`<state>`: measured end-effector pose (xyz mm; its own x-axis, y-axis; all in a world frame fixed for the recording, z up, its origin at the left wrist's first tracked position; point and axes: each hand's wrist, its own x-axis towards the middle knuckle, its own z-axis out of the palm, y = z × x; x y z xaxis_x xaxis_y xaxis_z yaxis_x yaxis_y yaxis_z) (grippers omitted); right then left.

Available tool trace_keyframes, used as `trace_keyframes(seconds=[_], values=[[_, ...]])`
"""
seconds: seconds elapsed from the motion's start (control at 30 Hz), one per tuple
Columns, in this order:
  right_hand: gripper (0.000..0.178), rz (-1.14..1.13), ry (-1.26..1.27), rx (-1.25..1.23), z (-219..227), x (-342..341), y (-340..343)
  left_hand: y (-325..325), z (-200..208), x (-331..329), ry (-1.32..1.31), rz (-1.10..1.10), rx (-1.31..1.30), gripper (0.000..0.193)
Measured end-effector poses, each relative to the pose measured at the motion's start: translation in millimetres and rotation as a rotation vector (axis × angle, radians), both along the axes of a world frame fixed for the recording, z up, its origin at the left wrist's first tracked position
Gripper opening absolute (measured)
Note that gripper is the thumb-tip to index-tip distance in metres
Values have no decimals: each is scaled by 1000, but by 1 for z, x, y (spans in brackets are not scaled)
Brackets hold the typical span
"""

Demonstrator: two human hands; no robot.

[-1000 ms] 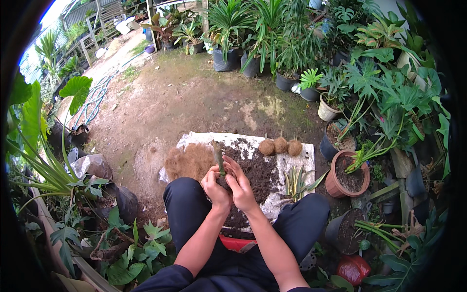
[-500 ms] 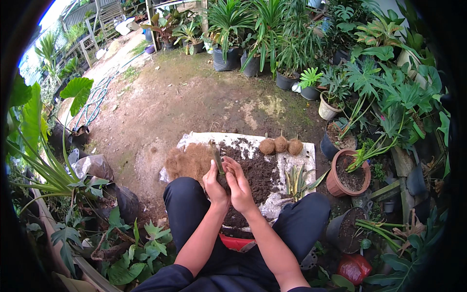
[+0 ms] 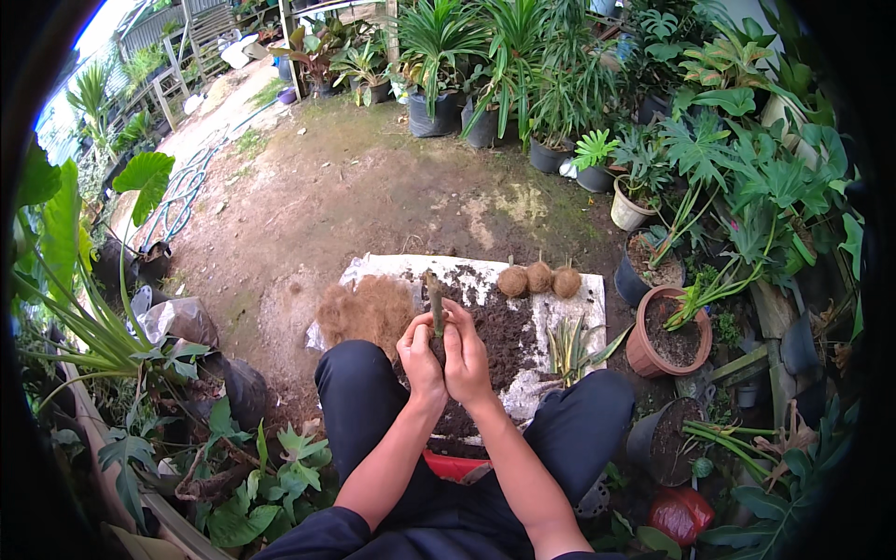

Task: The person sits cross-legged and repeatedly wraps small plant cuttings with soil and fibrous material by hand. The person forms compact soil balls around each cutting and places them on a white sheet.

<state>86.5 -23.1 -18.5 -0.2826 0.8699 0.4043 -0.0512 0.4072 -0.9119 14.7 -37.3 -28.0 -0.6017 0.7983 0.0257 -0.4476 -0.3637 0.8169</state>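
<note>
My left hand (image 3: 422, 366) and my right hand (image 3: 469, 362) are cupped together above the sheet, between my knees. They press round a dark clump of soil (image 3: 437, 347), mostly hidden by the palms and fingers. A thick greenish-brown stem cutting (image 3: 435, 301) rises nearly upright out of the clump. Below and beyond my hands, loose dark soil (image 3: 504, 347) is spread over a white sheet (image 3: 586, 317). Brown coconut fibre (image 3: 362, 308) lies heaped at the sheet's left. Three fibre-wrapped balls (image 3: 539, 277) with short stems sit at its far right.
Cut strap-like leaves (image 3: 566, 347) lie on the sheet near my right knee. A terracotta-coloured pot (image 3: 644, 341) and other potted plants line the right side. A blue hose (image 3: 182, 191) lies on the ground at far left. Something red (image 3: 457, 467) shows beneath me.
Both hands have shifted slightly right with the clump and cutting. The stem stands more upright, and the right fingers have curled in closer round the soil.
</note>
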Motion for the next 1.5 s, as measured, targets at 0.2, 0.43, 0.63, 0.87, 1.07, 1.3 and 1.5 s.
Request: trace_keyframes(seconds=[0.2, 0.43, 0.63, 0.87, 1.07, 1.3, 1.5], values=[[42, 23, -12, 122, 0, -4, 0, 1, -8, -11, -67, -30, -184, 29], [25, -315, -358, 624, 16, 29, 19, -2, 16, -9, -398, -447, -92, 37], [29, -282, -305, 527, 15, 20, 16, -1, 13, -3, -597, -434, -82, 30], [29, -334, -463, 587, 14, 15, 5, 3, -8, -7, -306, -352, -100, 44], [23, -297, -328, 605, 4, 6, 8, 5, -22, -5, -314, -268, -213, 42], [19, -271, -434, 592, 10, 15, 9, -1, 0, -7, -349, -357, -166, 50], [19, -329, -306, 544, -5, 14, 13, -7, 5, -13, -382, -600, -256, 50]])
